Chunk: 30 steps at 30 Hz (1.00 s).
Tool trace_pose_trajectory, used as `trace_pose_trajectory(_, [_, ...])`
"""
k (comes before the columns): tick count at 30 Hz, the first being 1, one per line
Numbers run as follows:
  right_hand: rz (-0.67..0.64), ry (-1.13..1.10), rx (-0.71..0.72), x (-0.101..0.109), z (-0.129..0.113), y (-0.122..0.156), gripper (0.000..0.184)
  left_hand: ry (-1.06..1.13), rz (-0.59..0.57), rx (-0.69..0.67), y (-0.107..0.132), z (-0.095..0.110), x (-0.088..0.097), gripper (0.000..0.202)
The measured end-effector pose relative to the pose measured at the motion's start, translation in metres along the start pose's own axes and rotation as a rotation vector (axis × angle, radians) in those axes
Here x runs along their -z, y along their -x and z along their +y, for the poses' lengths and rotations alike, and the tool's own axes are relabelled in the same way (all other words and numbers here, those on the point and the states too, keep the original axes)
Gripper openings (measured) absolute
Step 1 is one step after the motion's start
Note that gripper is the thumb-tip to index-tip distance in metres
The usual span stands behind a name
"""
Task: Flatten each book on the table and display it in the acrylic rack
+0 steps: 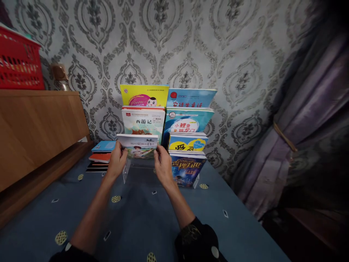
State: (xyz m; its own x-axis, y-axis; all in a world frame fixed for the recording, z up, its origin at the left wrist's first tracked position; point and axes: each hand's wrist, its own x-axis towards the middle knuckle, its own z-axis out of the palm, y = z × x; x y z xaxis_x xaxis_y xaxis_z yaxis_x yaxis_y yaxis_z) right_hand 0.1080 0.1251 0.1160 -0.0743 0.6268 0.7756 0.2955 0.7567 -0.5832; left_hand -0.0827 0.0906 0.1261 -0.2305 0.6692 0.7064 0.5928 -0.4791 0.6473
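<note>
My left hand (117,160) and my right hand (163,163) grip the two sides of a book (140,147) with a figure in a green landscape on its cover. It is held upright in front of a white book (144,122) and a yellow book (144,95), which stand in the left column of a clear stand (125,173). Beside my right hand, the right column holds a dark blue book (188,171), a yellow-and-blue book (188,142), a teal book (188,122) and a light blue book (192,96). The stand's lower parts are partly hidden.
Several books (102,157) lie stacked left of the stand, by a wooden headboard (40,127). On the headboard sit a red basket (20,62) and a small brown object (60,74). Patterned wall behind; a tied curtain (280,160) hangs at right. Blue patterned cloth (136,222) lies underneath.
</note>
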Motion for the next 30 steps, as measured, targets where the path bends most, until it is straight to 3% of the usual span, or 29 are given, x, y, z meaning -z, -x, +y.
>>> trace_pose_trajectory(12, [-0.027,0.21,-0.043,-0.019,0.017,0.006,0.046,-0.196,0.065,0.019,0.0,-0.021,-0.004,0.018])
trace_pose_trajectory(30, [-0.129,0.241,-0.062,-0.015,0.023,0.005,0.053,-0.242,0.131,0.13,0.0,-0.025,-0.008,0.023])
